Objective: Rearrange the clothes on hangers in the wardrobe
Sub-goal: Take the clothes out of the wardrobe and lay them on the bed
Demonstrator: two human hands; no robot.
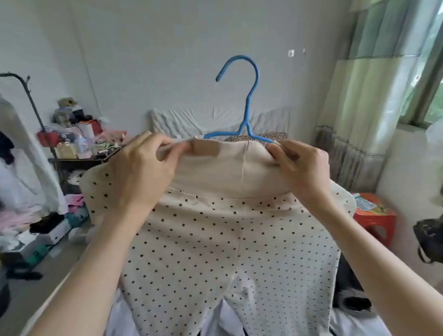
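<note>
A cream garment with dark polka dots [218, 244] hangs in front of me from a blue hanger [250, 100], whose hook points up and left. My left hand [141, 168] pinches the garment's plain cream top edge at the hanger's left shoulder. My right hand [301, 167] pinches the same edge at the right shoulder. The hanger's arms are mostly hidden under the fabric and my fingers.
A bed with white sheets [213, 120] lies behind the garment. At the left stand a black clothes rail [26, 92] with hanging clothes and a cluttered dark table [83, 158]. A red stool [375, 219] and a green curtain [369, 85] are at the right.
</note>
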